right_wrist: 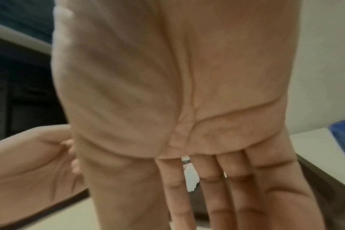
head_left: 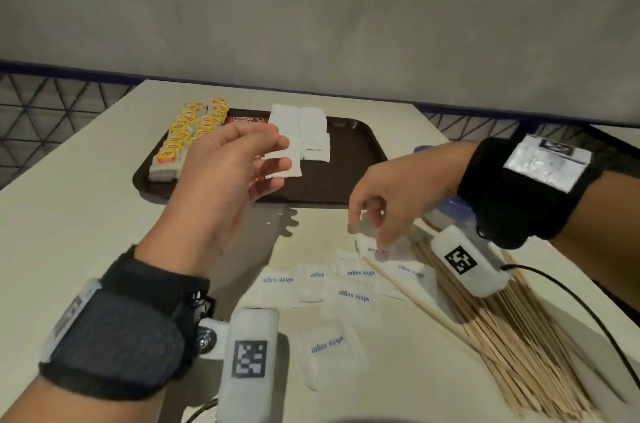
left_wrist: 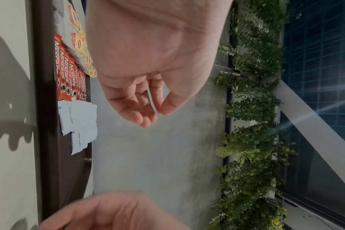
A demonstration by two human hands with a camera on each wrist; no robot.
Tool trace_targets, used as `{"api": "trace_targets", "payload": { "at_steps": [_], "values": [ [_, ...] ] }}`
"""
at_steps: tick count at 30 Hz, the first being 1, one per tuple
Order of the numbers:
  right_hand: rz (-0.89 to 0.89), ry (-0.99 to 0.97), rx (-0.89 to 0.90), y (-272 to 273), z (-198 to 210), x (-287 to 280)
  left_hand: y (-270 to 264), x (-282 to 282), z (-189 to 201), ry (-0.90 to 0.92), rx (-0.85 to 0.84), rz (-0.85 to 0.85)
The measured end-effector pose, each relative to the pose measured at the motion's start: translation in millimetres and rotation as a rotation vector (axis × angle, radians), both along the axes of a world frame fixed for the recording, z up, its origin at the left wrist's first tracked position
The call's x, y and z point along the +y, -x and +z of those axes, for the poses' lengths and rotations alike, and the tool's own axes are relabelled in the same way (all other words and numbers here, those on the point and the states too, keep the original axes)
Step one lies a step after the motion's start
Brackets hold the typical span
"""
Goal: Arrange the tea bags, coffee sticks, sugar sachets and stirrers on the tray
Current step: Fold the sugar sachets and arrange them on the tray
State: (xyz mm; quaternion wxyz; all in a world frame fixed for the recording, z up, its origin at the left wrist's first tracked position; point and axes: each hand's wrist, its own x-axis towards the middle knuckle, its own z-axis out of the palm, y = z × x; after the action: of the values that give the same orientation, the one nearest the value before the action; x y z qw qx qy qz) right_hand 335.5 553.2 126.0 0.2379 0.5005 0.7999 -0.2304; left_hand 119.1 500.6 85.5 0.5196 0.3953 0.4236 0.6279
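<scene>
A dark brown tray (head_left: 349, 159) is being seen on an off-white table (head_left: 76, 214). Yellow-and-red labels are being shown on white tea bags (head_left: 180, 142); coffee sticks (left_wrist: 69, 74) are being displayed in red with white lettering. White sugar sachets (head_left: 353, 294) are being marked with blue print. Pale tan wooden stirrers (head_left: 512, 336) are being noted. Black wrist bands (head_left: 138, 329) are being worn, carrying white units with black-and-white square codes.

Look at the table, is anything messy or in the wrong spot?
Yes. Several white sugar sachets lie scattered at mixed angles on the table, not on the tray. One stirrer sticks out sideways from the stirrer pile.
</scene>
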Motion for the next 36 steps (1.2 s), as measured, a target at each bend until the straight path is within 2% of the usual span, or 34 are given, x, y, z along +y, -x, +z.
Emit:
{"api": "trace_targets", "payload": {
  "at_steps": [3, 12, 18, 24, 30, 36],
  "values": [
    [0.053, -0.084, -0.147, -6.9, -12.9, -18.4, -0.7, -1.9, -0.4, -0.004, 0.013, 0.003],
    [0.011, -0.129, -0.131, -20.1, -31.3, -31.6, -2.9, -0.5, -5.4, -0.001, 0.054, -0.001],
    [0.015, -0.248, -0.124, -23.3, -31.8, -29.8, -3.4, 2.0, -8.9, 0.013, 0.078, -0.004],
    [-0.041, -0.292, -0.046, -29.4, -26.1, -28.5, -2.9, 2.3, -9.5, 0.017, 0.077, -0.008],
    [-0.086, -0.376, 0.082, -33.4, 1.8, -31.0, -2.0, 2.1, -8.1, 0.013, 0.073, -0.012],
    [-0.161, -0.362, 0.342, -11.4, 21.3, -38.8, -0.9, 2.8, -7.6, 0.025, 0.065, -0.022]
  ]
}}
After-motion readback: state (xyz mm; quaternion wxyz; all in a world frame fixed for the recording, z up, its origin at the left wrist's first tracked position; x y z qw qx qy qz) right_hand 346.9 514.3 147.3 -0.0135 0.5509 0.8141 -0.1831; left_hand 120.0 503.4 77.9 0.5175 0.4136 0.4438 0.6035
